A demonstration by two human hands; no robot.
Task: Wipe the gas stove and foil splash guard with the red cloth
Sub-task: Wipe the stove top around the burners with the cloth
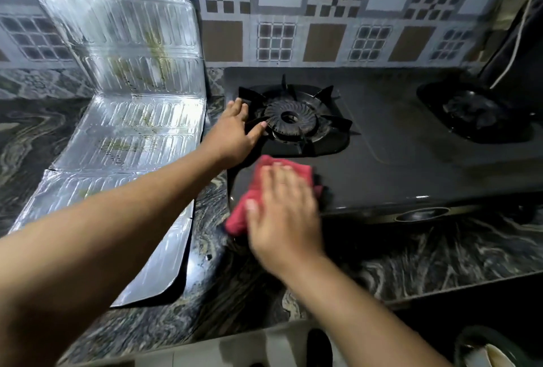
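A black two-burner gas stove (396, 146) stands on a marbled dark counter. My right hand (283, 211) presses flat on the red cloth (249, 193) at the stove's front left corner; the hand is motion-blurred. Resting on the stove's left edge, my left hand (236, 131) has its fingers spread beside the left burner grate (293, 117). The foil splash guard (126, 96) lies unfolded to the left, its far panels leaning against the tiled wall and the near panels flat on the counter, with yellowish stains.
The right burner (476, 111) sits at the far right, with a dark hose or cloth (511, 43) hanging above it. A stove knob (421, 215) faces the front. The counter edge (440, 293) runs below, with pale objects beneath.
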